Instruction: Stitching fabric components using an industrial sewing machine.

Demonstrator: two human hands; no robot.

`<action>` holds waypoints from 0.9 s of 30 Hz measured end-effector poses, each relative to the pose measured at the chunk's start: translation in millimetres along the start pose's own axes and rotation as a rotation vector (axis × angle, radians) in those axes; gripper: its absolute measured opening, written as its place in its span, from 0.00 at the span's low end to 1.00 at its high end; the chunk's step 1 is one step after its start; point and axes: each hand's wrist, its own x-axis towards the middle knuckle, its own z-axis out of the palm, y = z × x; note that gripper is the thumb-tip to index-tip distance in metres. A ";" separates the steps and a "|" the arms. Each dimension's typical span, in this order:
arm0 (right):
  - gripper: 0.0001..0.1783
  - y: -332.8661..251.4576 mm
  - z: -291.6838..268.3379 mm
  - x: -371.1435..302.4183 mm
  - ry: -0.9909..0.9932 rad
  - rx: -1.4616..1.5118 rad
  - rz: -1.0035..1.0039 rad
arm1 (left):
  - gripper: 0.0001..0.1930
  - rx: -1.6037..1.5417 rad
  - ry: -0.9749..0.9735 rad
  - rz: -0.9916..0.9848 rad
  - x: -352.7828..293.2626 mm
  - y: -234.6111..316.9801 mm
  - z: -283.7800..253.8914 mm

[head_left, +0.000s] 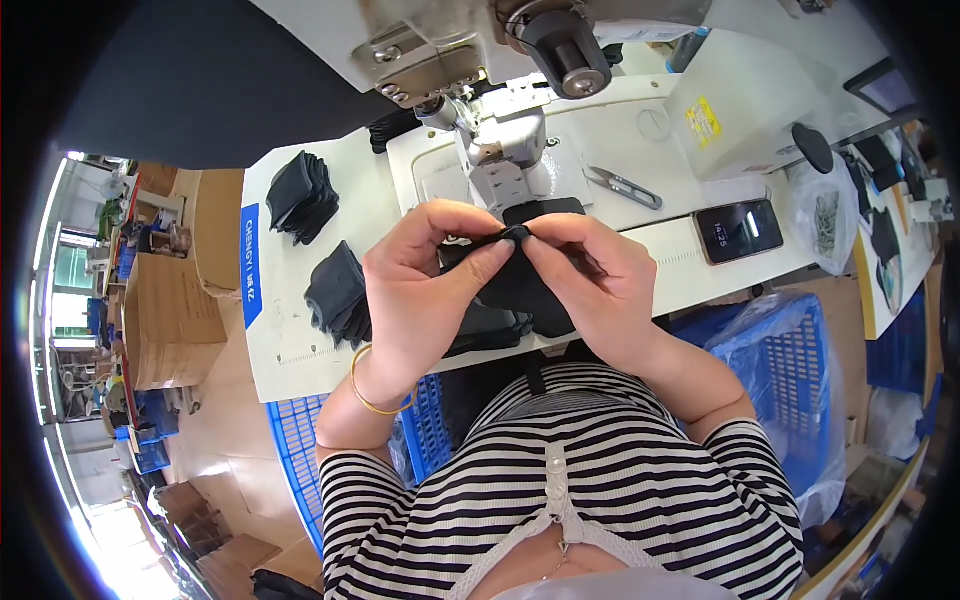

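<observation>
Both hands meet in front of the sewing machine (pixel 505 150), fingers pinched together. My left hand (pixel 425 275) grips the edge of a black fabric piece (pixel 525 285) between thumb and forefinger. Close beside it, my right hand (pixel 600 280) pinches the same edge, the fingertips of both almost touching. The cloth hangs down from the pinch over the table's near edge, and its far part lies by the machine's sewing head. More dark cloth pieces (pixel 490 330) lie under and beside my hands, partly hidden by them.
Two stacks of dark cloth pieces (pixel 302 195) (pixel 340 290) stand on the white table (pixel 285 345) at left. Thread snips (pixel 625 187) and a phone (pixel 738 232) lie to the right. Blue baskets (pixel 790 375) (pixel 300 440) are below the table, and cardboard boxes (pixel 175 320) at far left.
</observation>
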 end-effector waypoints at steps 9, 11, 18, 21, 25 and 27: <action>0.07 1.3 -0.6 -0.8 0.022 -0.061 -0.049 | 0.07 0.087 -0.093 -0.068 2.1 -3.9 -6.1; 0.07 0.3 -0.3 -1.3 0.034 -0.058 -0.044 | 0.06 0.095 -0.087 -0.055 1.7 -2.9 -4.7; 0.08 5.2 1.4 -1.7 0.052 -0.028 -0.053 | 0.05 0.076 -0.044 -0.027 0.8 -3.1 -1.8; 0.08 5.0 3.1 -1.5 0.058 -0.030 -0.059 | 0.05 0.080 -0.021 0.000 -0.5 -3.8 -0.7; 0.09 5.2 2.6 -3.5 0.054 -0.024 -0.052 | 0.05 0.057 0.017 0.020 3.1 -8.4 -4.5; 0.09 3.9 -0.9 -6.0 0.041 -0.026 -0.026 | 0.05 -0.044 0.067 0.014 6.0 -10.2 -9.3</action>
